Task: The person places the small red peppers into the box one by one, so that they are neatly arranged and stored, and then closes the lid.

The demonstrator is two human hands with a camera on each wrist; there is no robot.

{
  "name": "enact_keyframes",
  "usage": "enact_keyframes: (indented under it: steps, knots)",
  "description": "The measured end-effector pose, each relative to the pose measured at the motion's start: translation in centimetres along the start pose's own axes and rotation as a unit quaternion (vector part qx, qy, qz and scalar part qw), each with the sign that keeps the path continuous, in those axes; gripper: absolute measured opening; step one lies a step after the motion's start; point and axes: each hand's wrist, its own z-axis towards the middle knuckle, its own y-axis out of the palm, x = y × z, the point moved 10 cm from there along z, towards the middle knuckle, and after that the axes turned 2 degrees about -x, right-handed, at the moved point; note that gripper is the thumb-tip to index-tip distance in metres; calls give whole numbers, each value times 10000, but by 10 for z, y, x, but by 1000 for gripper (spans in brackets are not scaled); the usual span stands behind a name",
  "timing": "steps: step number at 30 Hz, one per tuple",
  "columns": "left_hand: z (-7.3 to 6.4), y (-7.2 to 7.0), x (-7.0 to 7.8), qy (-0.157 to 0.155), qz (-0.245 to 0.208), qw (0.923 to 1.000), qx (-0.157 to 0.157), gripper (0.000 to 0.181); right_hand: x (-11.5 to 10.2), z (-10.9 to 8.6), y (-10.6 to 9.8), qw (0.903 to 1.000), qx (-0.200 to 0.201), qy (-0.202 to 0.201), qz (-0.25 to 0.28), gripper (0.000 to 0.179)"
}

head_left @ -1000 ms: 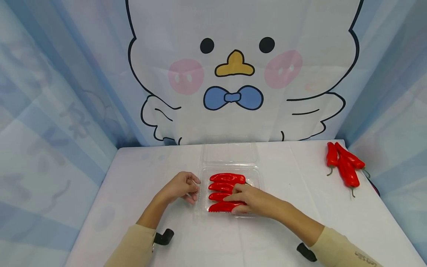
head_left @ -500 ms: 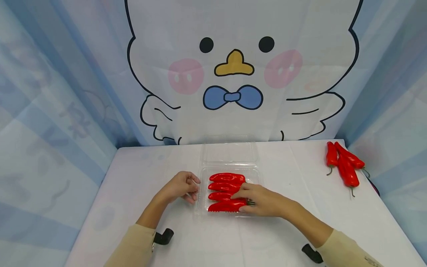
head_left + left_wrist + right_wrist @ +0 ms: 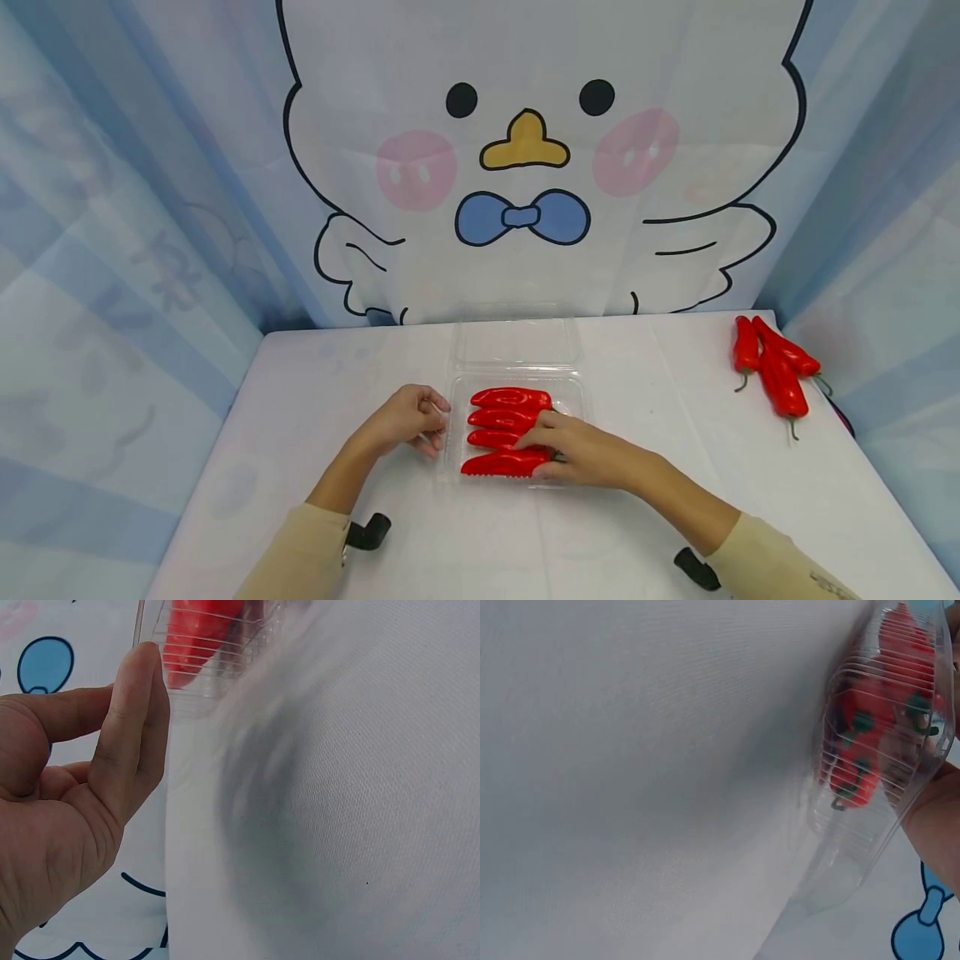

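A clear plastic box [image 3: 573, 392] stands open on the table, its lid folded back. Several red chili peppers [image 3: 508, 398] lie across it in a stack of rows, tips to the left. My right hand [image 3: 588, 450] reaches in from the right, thumb and fingers around the stem end of the nearest chili pepper [image 3: 495, 463]. Through the ribbed wall in the right wrist view, green stems [image 3: 862, 721] show, and most of that hand is out of frame. My left hand [image 3: 411, 417] stays at the box's left edge; its extended fingers [image 3: 127, 727] seem to touch the rim.
Three more red chili peppers [image 3: 780, 383] lie in a pile at the table's far right corner. A white cloth covers the table [image 3: 637, 533]. Behind it hangs a curtain [image 3: 525, 283] printed with a cartoon face.
My right hand first drew back right along the nearest chili pepper, then came slightly left again. That pepper has slid a little left. The left hand has not moved.
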Motion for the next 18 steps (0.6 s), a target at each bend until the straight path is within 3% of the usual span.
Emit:
enact_keyframes:
  steps: [18]
  knots:
    - [-2, 1, 2, 99, -3, 9999, -30, 22, -3, 0, 1, 9991, 196, -155, -348, 39]
